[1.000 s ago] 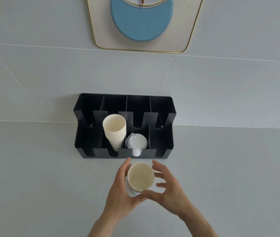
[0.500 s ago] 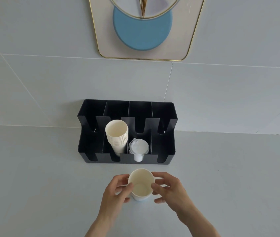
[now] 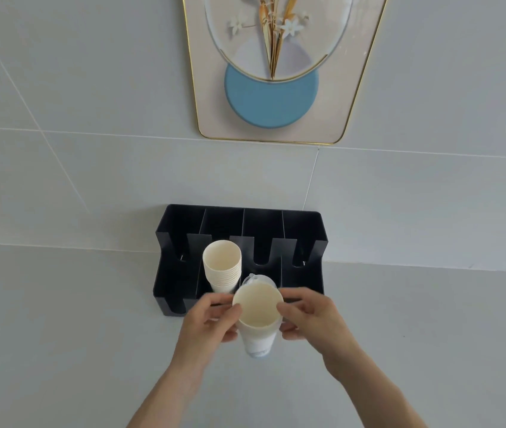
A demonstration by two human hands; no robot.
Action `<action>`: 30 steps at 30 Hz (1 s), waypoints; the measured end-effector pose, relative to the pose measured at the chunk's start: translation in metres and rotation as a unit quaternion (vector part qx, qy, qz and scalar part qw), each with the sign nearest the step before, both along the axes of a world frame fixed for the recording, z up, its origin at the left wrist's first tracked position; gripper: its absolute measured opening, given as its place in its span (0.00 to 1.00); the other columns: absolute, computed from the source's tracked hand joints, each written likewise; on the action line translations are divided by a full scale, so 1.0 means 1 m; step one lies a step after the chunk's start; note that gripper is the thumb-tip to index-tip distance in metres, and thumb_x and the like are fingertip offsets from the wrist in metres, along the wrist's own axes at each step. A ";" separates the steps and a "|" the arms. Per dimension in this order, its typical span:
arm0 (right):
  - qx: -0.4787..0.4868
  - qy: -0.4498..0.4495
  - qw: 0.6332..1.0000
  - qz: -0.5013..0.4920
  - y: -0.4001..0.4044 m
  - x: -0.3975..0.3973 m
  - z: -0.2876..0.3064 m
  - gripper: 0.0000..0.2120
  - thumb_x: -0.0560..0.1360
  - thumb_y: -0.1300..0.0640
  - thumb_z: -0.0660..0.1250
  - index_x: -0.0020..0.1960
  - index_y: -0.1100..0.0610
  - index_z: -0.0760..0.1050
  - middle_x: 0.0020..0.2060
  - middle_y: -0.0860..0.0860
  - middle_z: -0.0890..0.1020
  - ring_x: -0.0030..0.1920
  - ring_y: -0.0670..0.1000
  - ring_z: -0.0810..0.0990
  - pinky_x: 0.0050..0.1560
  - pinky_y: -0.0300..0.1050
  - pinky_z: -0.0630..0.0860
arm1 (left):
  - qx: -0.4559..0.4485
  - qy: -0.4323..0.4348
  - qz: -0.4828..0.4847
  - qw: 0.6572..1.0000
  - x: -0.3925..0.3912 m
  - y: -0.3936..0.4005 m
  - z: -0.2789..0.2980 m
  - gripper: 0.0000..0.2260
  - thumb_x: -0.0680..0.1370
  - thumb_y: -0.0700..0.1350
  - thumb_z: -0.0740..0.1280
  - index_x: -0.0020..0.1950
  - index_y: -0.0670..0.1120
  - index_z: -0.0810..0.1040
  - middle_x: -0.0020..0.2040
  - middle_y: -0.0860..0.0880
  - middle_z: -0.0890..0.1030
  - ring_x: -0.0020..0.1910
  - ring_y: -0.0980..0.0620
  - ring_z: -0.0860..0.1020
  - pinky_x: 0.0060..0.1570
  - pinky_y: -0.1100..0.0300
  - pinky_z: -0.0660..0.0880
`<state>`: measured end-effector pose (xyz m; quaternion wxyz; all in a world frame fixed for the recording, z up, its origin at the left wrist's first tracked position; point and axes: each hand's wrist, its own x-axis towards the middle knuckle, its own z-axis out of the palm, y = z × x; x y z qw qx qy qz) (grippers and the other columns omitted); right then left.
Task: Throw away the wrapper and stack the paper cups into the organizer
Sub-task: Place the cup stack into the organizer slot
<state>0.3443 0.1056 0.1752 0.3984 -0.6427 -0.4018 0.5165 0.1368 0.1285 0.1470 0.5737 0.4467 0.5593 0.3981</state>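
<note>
A stack of cream paper cups (image 3: pixel 257 316) in a clear plastic wrapper stands upright just in front of the black organizer (image 3: pixel 302 230). My left hand (image 3: pixel 206 322) pinches its rim from the left and my right hand (image 3: pixel 310 316) pinches it from the right. The wrapper's lower end (image 3: pixel 259 350) shows printed marks. Another stack of paper cups (image 3: pixel 222 267) leans in the organizer's second compartment from the left. A clear lid (image 3: pixel 253 278) peeks out behind the held stack.
The organizer stands against a pale tiled wall on a pale grey counter (image 3: pixel 60 335). Its other compartments look dark and I see nothing in them. A gold-framed picture (image 3: pixel 271 97) with a blue disc hangs on the wall above.
Both hands have risen with the wrapped stack toward the organizer's front and now pinch the rim. The view has tilted up, showing more of the picture.
</note>
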 end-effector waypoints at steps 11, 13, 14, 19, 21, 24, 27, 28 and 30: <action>0.097 -0.014 0.995 -0.020 0.089 -0.028 0.103 0.09 0.76 0.54 0.73 0.56 0.52 0.84 0.45 0.59 0.87 0.37 0.53 0.87 0.46 0.52 0.87 | 0.080 -0.056 0.043 0.994 -0.017 0.095 0.102 0.11 0.76 0.49 0.74 0.55 0.46 0.82 0.47 0.45 0.87 0.44 0.48 0.86 0.45 0.55 0.82; 0.100 -0.010 0.995 -0.027 0.102 -0.034 0.109 0.10 0.77 0.54 0.73 0.57 0.52 0.84 0.46 0.58 0.87 0.36 0.52 0.87 0.45 0.51 0.87 | 0.086 -0.062 0.055 0.993 -0.021 0.108 0.108 0.12 0.75 0.50 0.74 0.55 0.45 0.82 0.47 0.45 0.87 0.45 0.46 0.86 0.44 0.56 0.82; 0.098 -0.008 0.995 -0.031 0.108 -0.038 0.110 0.10 0.77 0.54 0.73 0.58 0.52 0.83 0.46 0.58 0.87 0.35 0.52 0.87 0.44 0.50 0.87 | 0.088 -0.063 0.060 0.992 -0.022 0.113 0.110 0.12 0.75 0.50 0.75 0.55 0.45 0.82 0.47 0.45 0.87 0.45 0.47 0.86 0.43 0.56 0.82; 0.085 -0.006 0.996 -0.037 0.130 -0.051 0.102 0.11 0.77 0.54 0.73 0.59 0.52 0.83 0.47 0.58 0.87 0.39 0.55 0.89 0.44 0.49 0.87 | 0.086 -0.063 0.081 0.991 -0.031 0.133 0.107 0.10 0.76 0.48 0.74 0.54 0.45 0.82 0.46 0.45 0.86 0.43 0.49 0.85 0.43 0.58 0.82; 0.076 -0.008 0.996 -0.037 0.135 -0.055 0.094 0.11 0.78 0.54 0.72 0.59 0.52 0.82 0.47 0.57 0.87 0.40 0.55 0.89 0.44 0.49 0.87 | 0.079 -0.058 0.086 0.991 -0.034 0.138 0.100 0.10 0.76 0.48 0.74 0.54 0.45 0.81 0.47 0.45 0.86 0.45 0.48 0.85 0.43 0.58 0.81; 0.067 -0.014 0.997 -0.042 0.142 -0.059 0.079 0.11 0.78 0.55 0.71 0.60 0.53 0.82 0.47 0.56 0.87 0.40 0.55 0.89 0.43 0.49 0.87 | 0.071 -0.052 0.086 0.992 -0.036 0.143 0.087 0.11 0.76 0.47 0.75 0.54 0.43 0.81 0.48 0.43 0.86 0.45 0.47 0.85 0.41 0.60 0.81; 0.055 -0.023 0.997 -0.045 0.146 -0.060 0.064 0.10 0.78 0.56 0.71 0.58 0.53 0.83 0.45 0.57 0.87 0.41 0.56 0.89 0.43 0.48 0.87 | 0.066 -0.044 0.077 0.994 -0.038 0.146 0.072 0.11 0.76 0.46 0.75 0.55 0.43 0.81 0.49 0.43 0.86 0.48 0.45 0.86 0.42 0.60 0.82; 0.050 -0.027 0.997 -0.047 0.147 -0.061 0.059 0.10 0.78 0.57 0.71 0.58 0.53 0.83 0.44 0.57 0.88 0.42 0.56 0.89 0.43 0.48 0.87 | 0.064 -0.040 0.074 0.994 -0.038 0.147 0.067 0.11 0.76 0.46 0.75 0.55 0.43 0.81 0.49 0.43 0.86 0.48 0.45 0.86 0.43 0.59 0.82; 0.039 -0.035 0.997 -0.050 0.149 -0.061 0.049 0.10 0.78 0.56 0.71 0.58 0.53 0.83 0.44 0.56 0.88 0.42 0.55 0.89 0.44 0.48 0.87 | 0.054 -0.030 0.071 0.996 -0.039 0.148 0.056 0.10 0.76 0.47 0.75 0.54 0.45 0.81 0.49 0.43 0.86 0.49 0.45 0.86 0.44 0.58 0.82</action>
